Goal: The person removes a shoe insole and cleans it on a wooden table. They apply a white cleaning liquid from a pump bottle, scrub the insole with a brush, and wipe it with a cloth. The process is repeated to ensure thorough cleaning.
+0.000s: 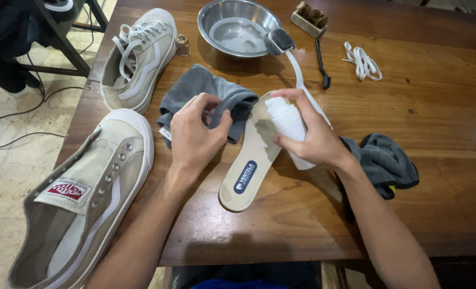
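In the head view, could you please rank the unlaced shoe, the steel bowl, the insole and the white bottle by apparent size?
1. Unlaced beige canvas shoe, though it lies nearest the camera.
2. Pale foam insole.
3. Round steel bowl, farther off; unsure against the insole.
4. White plastic bottle, partly covered by the right hand.

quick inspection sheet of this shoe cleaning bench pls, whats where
surface: brown wooden table, wet patch near the bowl
job's things: white insole lying flat; white bottle above it
clutter: laced shoe, unlaced shoe, grey cloth, dark cloth, steel bowl, three brushes, loose white laces
grippers: right hand grips the bottle; left hand curled by the grey cloth, holding nothing seen
cables: black cable on the floor
surroundings: tiled floor, dark chair legs
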